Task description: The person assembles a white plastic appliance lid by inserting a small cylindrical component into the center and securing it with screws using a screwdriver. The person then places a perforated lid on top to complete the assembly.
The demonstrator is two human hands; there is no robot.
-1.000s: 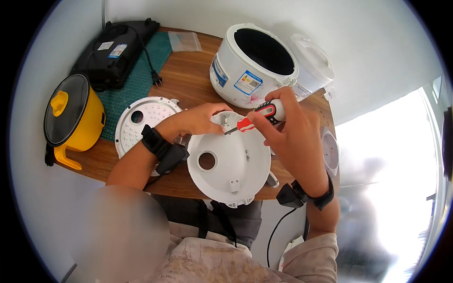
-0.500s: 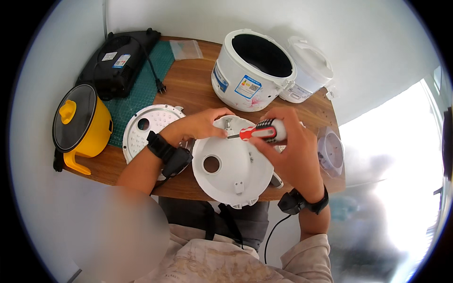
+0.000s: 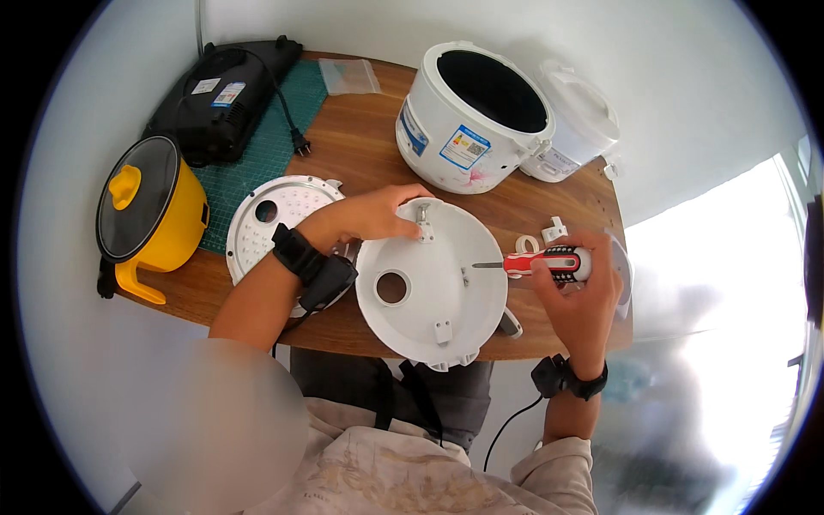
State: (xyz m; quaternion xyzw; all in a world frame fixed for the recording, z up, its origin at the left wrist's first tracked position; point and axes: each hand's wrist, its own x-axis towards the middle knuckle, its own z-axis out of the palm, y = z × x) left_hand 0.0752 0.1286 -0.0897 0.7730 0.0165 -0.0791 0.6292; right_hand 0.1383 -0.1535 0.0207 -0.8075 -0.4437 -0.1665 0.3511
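White dish: the landmark I read every place from, a shallow round white plastic dish (image 3: 412, 322) with a round hole in its left half.
Screwdriver: red, black and white handle, grey metal shaft; this screwdriver (image 3: 541, 263) reaches over the dish's right rim, long axis nearly crosswise, tip leftward near small metal bits (image 3: 465, 276); contact I can't tell.
Right hand: my right hand (image 3: 579, 292) is beyond the dish's right rim, fingers curled around the handle.
Left hand: my left hand (image 3: 382, 213) pinches the dish's far rim, thumb inside.
White bracket: a small white bracket (image 3: 424, 227) sits inside the far rim, nearer my left thumb; the tip lies apart, rightward and nearer me.
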